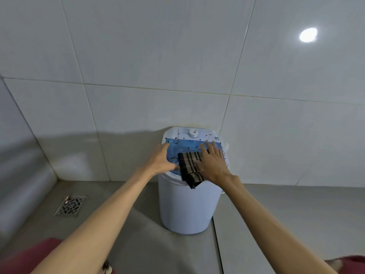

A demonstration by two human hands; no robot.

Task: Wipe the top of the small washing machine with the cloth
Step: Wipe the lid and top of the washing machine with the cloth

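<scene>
A small white washing machine [187,206] stands on the floor against the tiled wall. Its top has a translucent blue lid [185,145] and a white control dial [193,133] at the back. A dark cloth with pale stripes [190,165] lies on the front right of the lid, one corner hanging over the front edge. My right hand [213,163] presses flat on the cloth with fingers spread. My left hand [161,160] rests on the lid's left edge, thumb next to the cloth, holding the machine's rim.
A square metal floor drain [70,205] sits in the grey floor at the left. White glossy wall tiles [138,56] rise behind the machine, with a corner at the far left. A floor joint [217,244] runs forward from the machine's right side.
</scene>
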